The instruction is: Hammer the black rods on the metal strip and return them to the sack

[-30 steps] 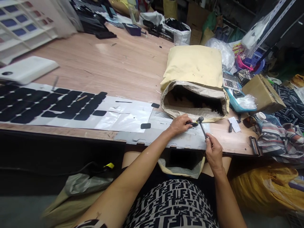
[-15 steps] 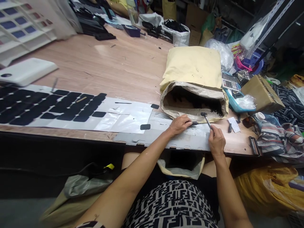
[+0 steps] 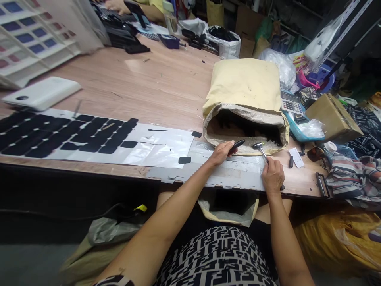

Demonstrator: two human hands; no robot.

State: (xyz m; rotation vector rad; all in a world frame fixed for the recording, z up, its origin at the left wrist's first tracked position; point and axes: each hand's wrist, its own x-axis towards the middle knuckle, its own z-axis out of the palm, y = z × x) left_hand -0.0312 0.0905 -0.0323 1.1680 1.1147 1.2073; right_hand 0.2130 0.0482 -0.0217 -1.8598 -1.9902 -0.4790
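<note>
Pinched in my left hand (image 3: 222, 153) is a slim black pen-shaped piece (image 3: 239, 143), its free end pointing up to the right; its exact kind cannot be told. A small hammer (image 3: 262, 151) with a metal shaft is gripped in my right hand (image 3: 273, 174), and its dark end shows below the fist. The hammer's head lies just right of the black piece, apart from it. Both hands are over a grey sheet (image 3: 205, 174) at the table's front edge. Right behind them, an open-mouthed sack (image 3: 218, 140) holds dark items that I cannot make out.
Rows of black rounded pieces (image 3: 53, 127) lie on a white sheet (image 3: 149, 153) at left. To the right are a calculator (image 3: 291, 104), a cardboard box (image 3: 333, 115) and a striped cloth (image 3: 345, 174). An open bag (image 3: 250, 216) hangs below the table edge. Another person's hand (image 3: 117, 5) shows at the back.
My left hand has lifted the black piece and tilted its free end upward, away from the table. My right hand keeps the hammer in nearly the same place. The view has shifted slightly.
</note>
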